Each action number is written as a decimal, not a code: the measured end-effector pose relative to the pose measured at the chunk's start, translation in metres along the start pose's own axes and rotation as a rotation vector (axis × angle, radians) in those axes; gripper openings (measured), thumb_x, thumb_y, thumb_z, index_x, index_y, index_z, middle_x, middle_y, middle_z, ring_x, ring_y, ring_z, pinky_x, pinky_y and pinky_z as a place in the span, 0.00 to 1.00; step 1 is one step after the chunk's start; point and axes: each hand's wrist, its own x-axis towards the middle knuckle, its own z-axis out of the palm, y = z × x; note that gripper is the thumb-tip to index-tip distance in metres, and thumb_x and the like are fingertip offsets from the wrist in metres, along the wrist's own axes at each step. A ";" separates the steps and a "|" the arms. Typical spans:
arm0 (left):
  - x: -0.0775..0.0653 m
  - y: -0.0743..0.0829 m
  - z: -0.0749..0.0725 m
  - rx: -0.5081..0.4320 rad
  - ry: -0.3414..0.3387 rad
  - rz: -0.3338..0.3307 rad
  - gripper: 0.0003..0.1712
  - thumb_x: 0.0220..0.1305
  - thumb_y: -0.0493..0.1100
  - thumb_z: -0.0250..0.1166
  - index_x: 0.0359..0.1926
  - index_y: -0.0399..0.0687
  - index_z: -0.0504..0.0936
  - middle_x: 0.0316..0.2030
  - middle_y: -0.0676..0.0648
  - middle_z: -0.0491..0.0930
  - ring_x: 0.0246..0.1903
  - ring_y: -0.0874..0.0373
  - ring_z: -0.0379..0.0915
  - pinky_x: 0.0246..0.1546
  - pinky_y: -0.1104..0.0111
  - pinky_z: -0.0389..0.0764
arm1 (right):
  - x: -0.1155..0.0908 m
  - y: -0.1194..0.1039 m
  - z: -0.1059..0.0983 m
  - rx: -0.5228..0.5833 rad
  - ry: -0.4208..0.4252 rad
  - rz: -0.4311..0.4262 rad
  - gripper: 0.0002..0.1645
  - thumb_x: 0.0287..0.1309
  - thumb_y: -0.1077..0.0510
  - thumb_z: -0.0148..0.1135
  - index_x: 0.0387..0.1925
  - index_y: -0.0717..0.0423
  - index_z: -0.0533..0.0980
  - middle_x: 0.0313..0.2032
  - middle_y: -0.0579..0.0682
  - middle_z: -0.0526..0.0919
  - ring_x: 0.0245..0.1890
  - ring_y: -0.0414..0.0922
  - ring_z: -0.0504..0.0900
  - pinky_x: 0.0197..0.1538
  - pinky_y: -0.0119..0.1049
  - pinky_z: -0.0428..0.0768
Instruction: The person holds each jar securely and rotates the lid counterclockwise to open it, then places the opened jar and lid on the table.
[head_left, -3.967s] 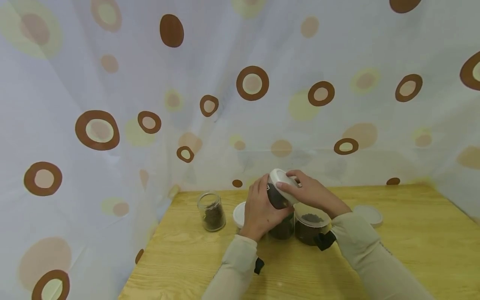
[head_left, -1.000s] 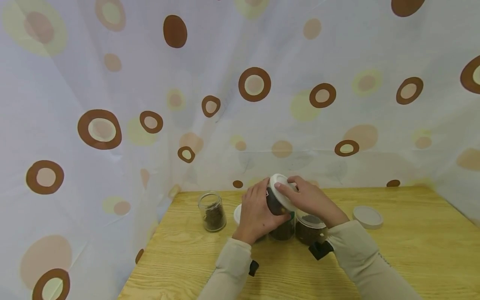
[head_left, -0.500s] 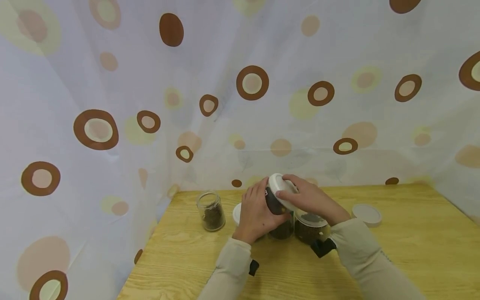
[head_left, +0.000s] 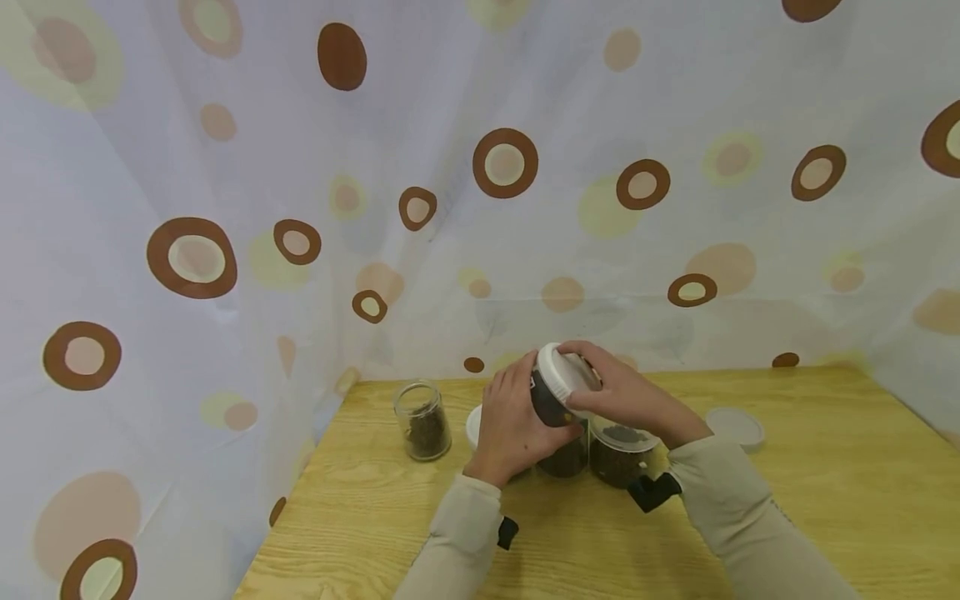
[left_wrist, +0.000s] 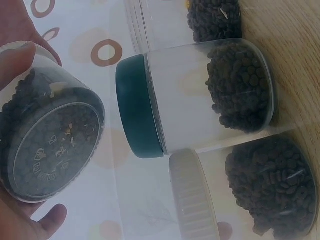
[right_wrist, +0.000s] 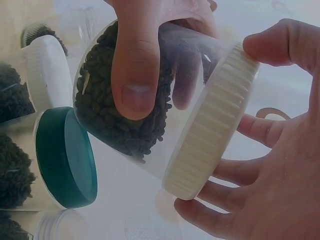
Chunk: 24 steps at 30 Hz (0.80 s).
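My left hand [head_left: 517, 425] grips the body of a clear jar [right_wrist: 100, 85] held tilted above the table, with its thumb across the near side. Dark pellets fill part of it. A white ribbed lid [right_wrist: 215, 120] sits on the jar's mouth, and my right hand [head_left: 637, 400] holds it by the rim, thumb on one side and fingers on the other. Embossed marks show on the jar's base in the left wrist view. Close below stands a jar with a dark green lid [left_wrist: 137, 107], partly hidden by the left hand in the head view.
A lidless jar of pellets [head_left: 622, 462] stands right of the green-lidded one; a white-lidded jar [head_left: 473, 427] is mostly behind the left hand. Farther left is a lidless glass jar [head_left: 424, 429]. A loose white lid [head_left: 737, 428] lies on the wooden table [head_left: 847, 500], before a patterned curtain [head_left: 600, 100].
Both hands have stayed on the jar and its lid throughout. Over the last half second the right thumb has slid down to the lid's lower rim, its fingers shifting round the top.
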 end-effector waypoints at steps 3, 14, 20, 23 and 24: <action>0.000 0.001 0.000 0.006 0.009 0.006 0.58 0.45 0.64 0.76 0.73 0.49 0.61 0.60 0.47 0.76 0.58 0.52 0.74 0.61 0.52 0.74 | 0.000 0.001 0.000 -0.007 0.001 0.010 0.39 0.61 0.54 0.59 0.72 0.52 0.58 0.70 0.63 0.62 0.58 0.61 0.70 0.48 0.49 0.78; 0.000 0.002 0.001 -0.013 0.018 0.014 0.59 0.44 0.65 0.76 0.73 0.49 0.61 0.60 0.47 0.76 0.58 0.53 0.74 0.60 0.51 0.75 | -0.002 0.001 -0.003 -0.018 -0.014 -0.022 0.39 0.63 0.54 0.59 0.73 0.55 0.57 0.71 0.64 0.60 0.59 0.60 0.69 0.49 0.50 0.77; 0.000 0.001 0.001 -0.027 0.024 0.008 0.59 0.44 0.65 0.77 0.72 0.49 0.62 0.61 0.47 0.76 0.59 0.53 0.75 0.61 0.52 0.75 | -0.002 0.001 -0.004 -0.067 0.005 -0.046 0.39 0.66 0.48 0.60 0.72 0.55 0.59 0.71 0.63 0.61 0.64 0.62 0.68 0.56 0.59 0.76; 0.000 0.001 0.000 -0.027 0.026 0.003 0.58 0.44 0.64 0.77 0.72 0.49 0.62 0.61 0.47 0.76 0.60 0.53 0.74 0.62 0.52 0.74 | -0.002 -0.002 -0.002 -0.076 0.026 -0.042 0.37 0.68 0.44 0.58 0.71 0.54 0.61 0.71 0.63 0.62 0.68 0.63 0.66 0.60 0.62 0.74; 0.000 0.001 0.000 -0.028 0.031 0.006 0.58 0.44 0.64 0.77 0.72 0.49 0.62 0.61 0.47 0.76 0.60 0.53 0.74 0.62 0.52 0.74 | -0.002 -0.003 -0.002 -0.079 0.033 -0.039 0.37 0.68 0.44 0.58 0.71 0.55 0.61 0.71 0.63 0.62 0.68 0.63 0.66 0.60 0.62 0.73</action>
